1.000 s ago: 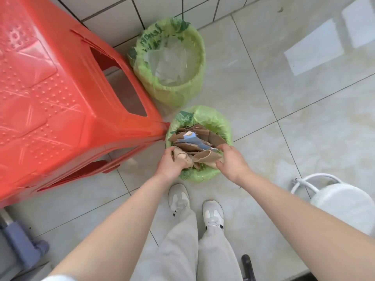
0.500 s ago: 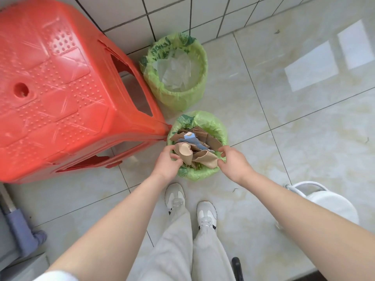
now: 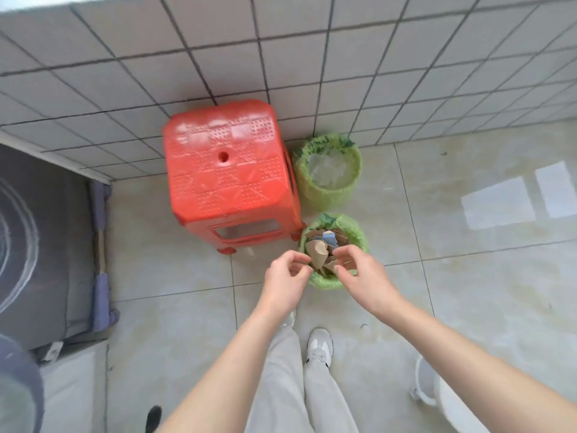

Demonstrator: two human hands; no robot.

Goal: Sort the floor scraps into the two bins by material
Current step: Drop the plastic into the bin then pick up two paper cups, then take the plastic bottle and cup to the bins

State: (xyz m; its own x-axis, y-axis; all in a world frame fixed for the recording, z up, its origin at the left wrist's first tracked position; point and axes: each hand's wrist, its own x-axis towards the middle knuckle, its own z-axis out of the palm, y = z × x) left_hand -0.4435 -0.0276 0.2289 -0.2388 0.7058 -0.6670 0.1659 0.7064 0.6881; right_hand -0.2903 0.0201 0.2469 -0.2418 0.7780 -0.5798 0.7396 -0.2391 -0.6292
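Note:
Two small bins lined with green bags stand by the tiled wall. The near bin [image 3: 359, 235] is heaped with brown cardboard scraps [image 3: 318, 251] and one blue piece. The far bin [image 3: 356, 170] holds clear plastic scraps [image 3: 331, 167]. My left hand [image 3: 285, 281] hovers just left of the near bin, fingers curled loosely, holding nothing. My right hand [image 3: 362, 273] is over the bin's front rim, fingers apart and empty. No scraps show on the floor around the bins.
A red plastic stool [image 3: 228, 179] stands directly left of both bins. A dark mat [image 3: 40, 239] and a mop handle [image 3: 100, 245] lie at the left. A white bucket [image 3: 449, 404] sits at the lower right. My feet [image 3: 318, 345] are just behind the near bin.
Both hands have let go of the cardboard in the near bin and lifted back from it. The view has risen and pulled away, showing the whole stool and the wall.

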